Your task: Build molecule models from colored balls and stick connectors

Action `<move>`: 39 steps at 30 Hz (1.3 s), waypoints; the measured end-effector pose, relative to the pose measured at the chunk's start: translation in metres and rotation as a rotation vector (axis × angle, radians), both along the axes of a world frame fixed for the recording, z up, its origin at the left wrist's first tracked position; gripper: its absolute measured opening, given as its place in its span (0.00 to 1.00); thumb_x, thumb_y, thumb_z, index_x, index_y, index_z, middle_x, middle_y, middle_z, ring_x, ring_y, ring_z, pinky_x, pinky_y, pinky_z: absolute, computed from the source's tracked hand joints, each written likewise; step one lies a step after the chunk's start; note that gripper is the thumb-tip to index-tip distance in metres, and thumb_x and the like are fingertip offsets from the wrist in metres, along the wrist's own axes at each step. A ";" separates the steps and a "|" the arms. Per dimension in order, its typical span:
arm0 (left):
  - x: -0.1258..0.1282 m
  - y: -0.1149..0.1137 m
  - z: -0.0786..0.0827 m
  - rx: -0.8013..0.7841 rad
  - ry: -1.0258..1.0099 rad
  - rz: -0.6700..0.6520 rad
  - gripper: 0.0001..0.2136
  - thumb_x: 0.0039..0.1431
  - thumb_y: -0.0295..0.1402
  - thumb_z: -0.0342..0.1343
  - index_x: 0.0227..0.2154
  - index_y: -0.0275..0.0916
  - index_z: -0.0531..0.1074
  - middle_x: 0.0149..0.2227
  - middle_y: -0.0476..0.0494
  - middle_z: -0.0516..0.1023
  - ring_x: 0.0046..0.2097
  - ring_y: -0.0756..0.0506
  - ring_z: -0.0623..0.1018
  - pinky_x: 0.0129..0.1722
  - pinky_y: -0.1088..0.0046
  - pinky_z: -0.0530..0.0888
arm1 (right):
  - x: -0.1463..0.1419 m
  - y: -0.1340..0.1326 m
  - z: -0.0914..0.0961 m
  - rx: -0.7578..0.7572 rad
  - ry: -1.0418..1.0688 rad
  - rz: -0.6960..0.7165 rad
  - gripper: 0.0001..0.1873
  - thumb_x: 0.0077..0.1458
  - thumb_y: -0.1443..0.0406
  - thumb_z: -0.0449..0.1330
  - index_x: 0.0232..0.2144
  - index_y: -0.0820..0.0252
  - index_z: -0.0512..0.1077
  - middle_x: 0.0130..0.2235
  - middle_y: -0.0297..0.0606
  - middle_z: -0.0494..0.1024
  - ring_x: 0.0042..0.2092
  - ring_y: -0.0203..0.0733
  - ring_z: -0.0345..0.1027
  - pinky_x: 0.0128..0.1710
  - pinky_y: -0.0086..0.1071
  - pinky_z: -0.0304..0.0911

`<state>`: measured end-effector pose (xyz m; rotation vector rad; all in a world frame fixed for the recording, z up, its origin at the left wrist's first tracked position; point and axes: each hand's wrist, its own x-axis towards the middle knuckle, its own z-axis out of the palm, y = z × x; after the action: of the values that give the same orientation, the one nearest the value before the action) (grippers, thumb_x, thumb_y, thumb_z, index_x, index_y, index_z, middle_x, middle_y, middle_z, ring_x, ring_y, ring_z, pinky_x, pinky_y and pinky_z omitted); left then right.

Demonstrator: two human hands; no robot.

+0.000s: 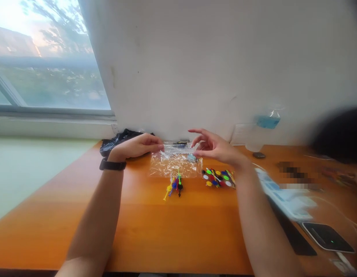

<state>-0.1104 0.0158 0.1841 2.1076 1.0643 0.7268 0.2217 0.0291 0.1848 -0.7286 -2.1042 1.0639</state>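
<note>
A clear plastic bag [175, 165] lies flat on the wooden table, its upper edge towards the wall. My left hand [140, 146], with a black band on the wrist, pinches the bag's upper left corner. Over the upper right corner hovers my right hand [211, 146], its fingers spread and curved; nothing shows in its grip. Just in front of the bag sits a small bunch of colourful plastic pieces [175, 185] in yellow, blue, red, green and black. To its right, near my right forearm, is a larger pile of coloured discs and sticks [218, 178].
A crumpled black plastic bag [123, 138] lies behind my left hand. On the right are a white power strip [285, 196], a dark flat pad [328, 236] with a green light, and cables. Another person's dark-haired head [340, 134] is at the right edge. A wall stands behind the table [178, 234].
</note>
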 end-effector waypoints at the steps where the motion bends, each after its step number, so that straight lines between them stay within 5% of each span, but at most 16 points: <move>1: 0.002 0.000 0.000 -0.001 0.029 -0.019 0.15 0.64 0.49 0.60 0.37 0.42 0.83 0.34 0.44 0.83 0.37 0.43 0.80 0.39 0.71 0.76 | -0.001 0.004 -0.003 -0.010 -0.041 0.043 0.38 0.54 0.63 0.71 0.66 0.48 0.66 0.45 0.38 0.78 0.39 0.39 0.74 0.40 0.35 0.75; 11: -0.006 0.036 -0.047 -0.170 0.183 -0.085 0.12 0.61 0.45 0.60 0.33 0.43 0.81 0.35 0.44 0.83 0.39 0.43 0.81 0.39 0.72 0.76 | -0.024 0.037 -0.048 -0.189 -0.171 0.296 0.30 0.53 0.70 0.67 0.59 0.51 0.75 0.42 0.36 0.80 0.43 0.40 0.75 0.44 0.36 0.76; 18: 0.032 0.028 -0.035 0.046 0.221 -0.072 0.08 0.58 0.39 0.62 0.38 0.45 0.82 0.38 0.47 0.84 0.36 0.44 0.80 0.36 0.73 0.74 | -0.026 0.037 -0.051 -0.273 -0.157 0.324 0.33 0.54 0.70 0.66 0.62 0.49 0.72 0.41 0.34 0.78 0.43 0.41 0.75 0.48 0.39 0.75; 21: 0.045 0.024 -0.033 0.027 0.205 -0.105 0.07 0.60 0.39 0.62 0.30 0.42 0.79 0.29 0.48 0.80 0.29 0.46 0.76 0.33 0.71 0.73 | -0.026 0.038 -0.051 -0.248 -0.156 0.300 0.32 0.53 0.69 0.67 0.61 0.48 0.73 0.41 0.34 0.77 0.41 0.40 0.74 0.47 0.38 0.75; 33: 0.048 0.030 -0.046 -0.012 0.000 -0.033 0.13 0.65 0.44 0.57 0.31 0.41 0.76 0.29 0.46 0.79 0.32 0.46 0.78 0.32 0.71 0.74 | -0.044 0.033 -0.057 -0.254 0.004 0.110 0.36 0.48 0.70 0.69 0.60 0.48 0.69 0.34 0.29 0.70 0.30 0.33 0.65 0.34 0.31 0.72; 36: 0.055 0.025 -0.041 0.092 0.000 -0.028 0.15 0.68 0.46 0.54 0.35 0.40 0.76 0.35 0.44 0.81 0.36 0.45 0.79 0.37 0.71 0.74 | -0.051 0.033 -0.058 -0.308 0.100 0.013 0.40 0.47 0.71 0.69 0.62 0.49 0.66 0.38 0.31 0.72 0.31 0.34 0.71 0.35 0.32 0.74; 39: 0.060 0.020 -0.040 0.190 0.012 -0.050 0.22 0.58 0.49 0.65 0.50 0.42 0.77 0.51 0.40 0.80 0.52 0.38 0.79 0.50 0.65 0.75 | -0.054 0.035 -0.060 -0.335 0.162 -0.078 0.38 0.46 0.71 0.69 0.60 0.51 0.66 0.36 0.30 0.73 0.31 0.35 0.73 0.34 0.31 0.74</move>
<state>-0.0501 0.0360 0.1437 2.2931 0.9779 0.8194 0.1677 0.0642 0.1253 -0.8432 -1.7674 1.4009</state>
